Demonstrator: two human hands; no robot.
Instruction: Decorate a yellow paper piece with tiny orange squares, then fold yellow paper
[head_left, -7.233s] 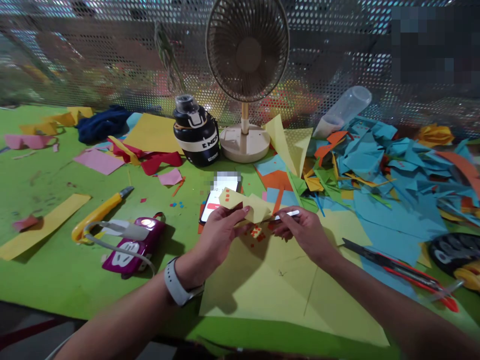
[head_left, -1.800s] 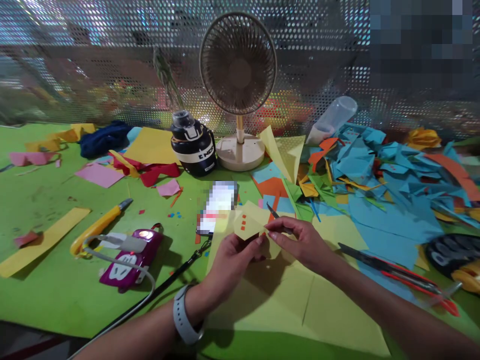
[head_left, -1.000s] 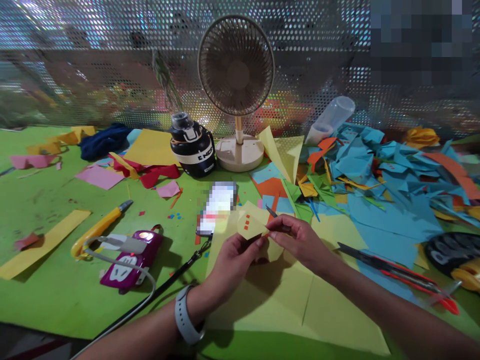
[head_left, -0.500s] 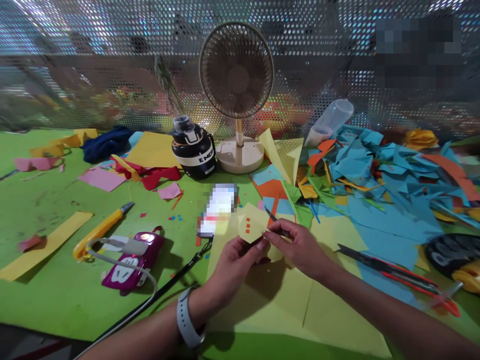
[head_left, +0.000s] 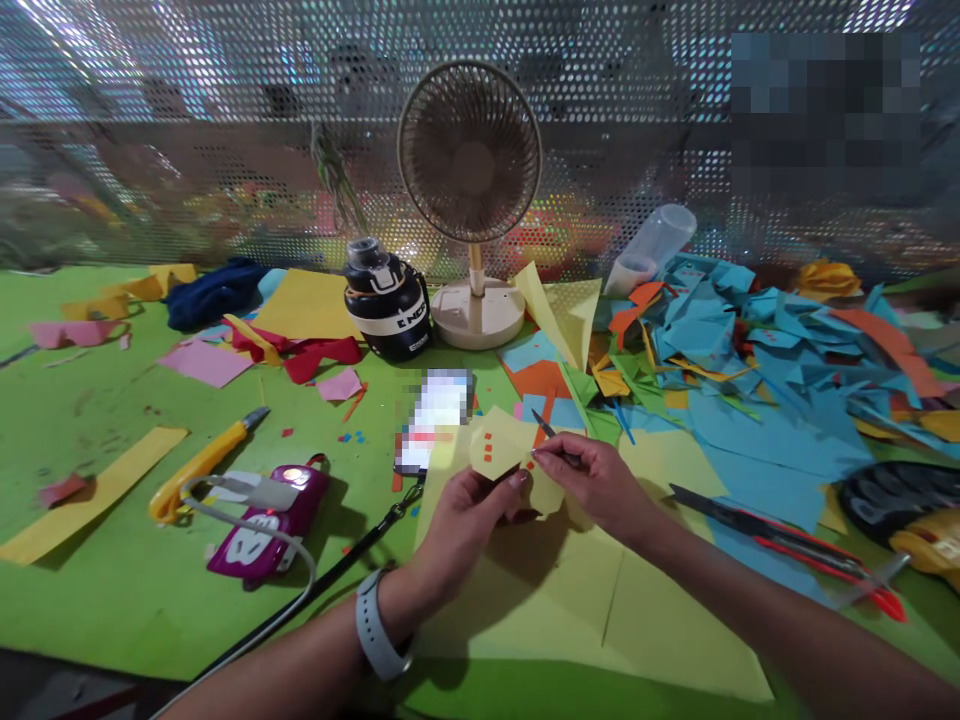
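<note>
My left hand (head_left: pixel 466 522) is closed on a small folded piece of pale yellow paper (head_left: pixel 504 448), pinched at its lower edge. Several small orange-red squares (head_left: pixel 487 447) sit in a short row on its face. Just right of it, my right hand (head_left: pixel 596 478) is closed round a slim dark pointed tool (head_left: pixel 546 426), its tip pointing up and left; I cannot tell its exact kind. A tiny orange-red bit (head_left: pixel 531 463) shows at the right fingertips. Large pale yellow sheets (head_left: pixel 570 610) lie under both hands.
A phone (head_left: pixel 439 410) lies beyond the left hand, a fan (head_left: pixel 478 315) and black bottle (head_left: pixel 388 310) behind it. Left are a purple device (head_left: pixel 262 535) with a cable and a yellow cutter (head_left: pixel 202 465). Right are black-red scissors (head_left: pixel 780 540) and heaped blue paper (head_left: pixel 705 325).
My right fingertips have come slightly away from the folded yellow paper, and a tiny orange-red bit now shows at them. The paper in my left hand has shifted a little left.
</note>
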